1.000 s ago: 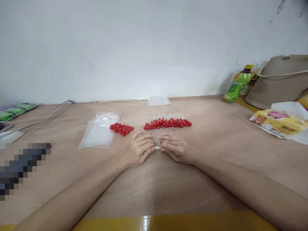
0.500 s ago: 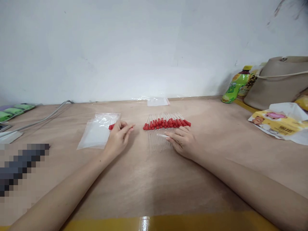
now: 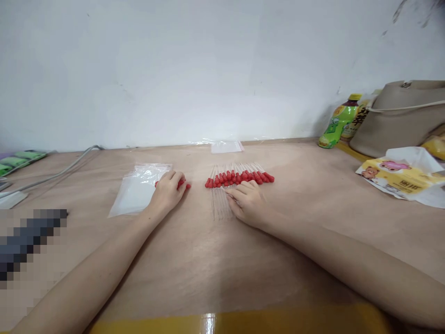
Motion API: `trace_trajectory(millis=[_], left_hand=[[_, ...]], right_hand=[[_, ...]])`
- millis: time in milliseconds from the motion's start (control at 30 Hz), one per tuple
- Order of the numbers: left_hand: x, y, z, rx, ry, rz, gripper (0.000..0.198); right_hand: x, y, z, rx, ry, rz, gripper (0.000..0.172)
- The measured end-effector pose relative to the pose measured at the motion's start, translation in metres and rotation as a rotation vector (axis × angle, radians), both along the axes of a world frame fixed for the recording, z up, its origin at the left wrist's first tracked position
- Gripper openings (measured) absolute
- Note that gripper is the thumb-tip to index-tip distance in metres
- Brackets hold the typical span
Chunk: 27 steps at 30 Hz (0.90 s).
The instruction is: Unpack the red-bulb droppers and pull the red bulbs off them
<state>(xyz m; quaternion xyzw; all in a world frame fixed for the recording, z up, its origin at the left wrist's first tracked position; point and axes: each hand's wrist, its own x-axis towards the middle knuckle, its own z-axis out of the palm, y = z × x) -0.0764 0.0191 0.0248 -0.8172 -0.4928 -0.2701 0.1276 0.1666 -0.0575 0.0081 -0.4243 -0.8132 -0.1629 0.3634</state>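
My left hand (image 3: 169,189) is curled low over several red rubber bulbs (image 3: 188,186) beside the plastic bags, its fingers closed on one of them; the grip is partly hidden. In the middle lies a row of droppers with red bulbs (image 3: 239,177), their clear tubes pointing toward the wall. My right hand (image 3: 248,202) rests at the near edge of this row, with thumb and fingers pinched on a thin clear tube (image 3: 230,196), mostly hidden by the hand. More clear tubes (image 3: 219,206) lie side by side just left of that hand.
Clear zip bags (image 3: 130,195) lie left of my left hand, and another small bag (image 3: 227,147) is by the wall. A grey cable (image 3: 66,168) crosses the left side. At the right stand a green bottle (image 3: 339,121), a beige bag (image 3: 389,120) and a yellow printed wrapper (image 3: 399,178).
My right hand has shifted left along the near side of the dropper row, and the tube it held out is now largely covered. My left fingers have curled down over the red bulbs.
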Motion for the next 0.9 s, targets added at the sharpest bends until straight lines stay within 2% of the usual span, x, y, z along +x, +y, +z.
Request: trace_trajectory(millis=[200, 333, 433, 500, 600, 667, 800, 900], left_hand=[[-0.004, 0.0, -0.007, 0.109, 0.029, -0.089, 0.015], [0.002, -0.016, -0.006, 0.146, -0.014, -0.164, 0.015], [0.012, -0.037, -0.004, 0.006, -0.024, -0.338, 0.02], [0.019, -0.05, -0.004, -0.135, -0.008, -0.422, 0.031], [0.024, -0.063, -0.007, -0.269, -0.008, -0.431, 0.055], [0.025, -0.065, -0.008, -0.312, -0.024, -0.431, 0.064], [0.025, -0.063, -0.007, -0.393, -0.048, -0.445, 0.064], [0.025, -0.06, -0.004, -0.445, -0.024, -0.448, 0.065]], right_hand=[[-0.023, 0.005, 0.002, -0.019, -0.096, -0.027, 0.02], [-0.032, 0.006, -0.001, -0.086, -0.123, -0.04, 0.016], [-0.035, 0.005, -0.002, -0.153, -0.091, -0.047, 0.015], [-0.036, 0.003, 0.0, -0.202, -0.061, -0.042, 0.016], [-0.036, -0.002, 0.004, -0.29, -0.031, -0.017, 0.027], [-0.036, -0.005, 0.007, -0.336, -0.015, 0.002, 0.036], [-0.033, -0.008, 0.013, -0.355, 0.033, 0.027, 0.046], [-0.023, -0.009, 0.014, -0.365, 0.063, 0.022, 0.039]])
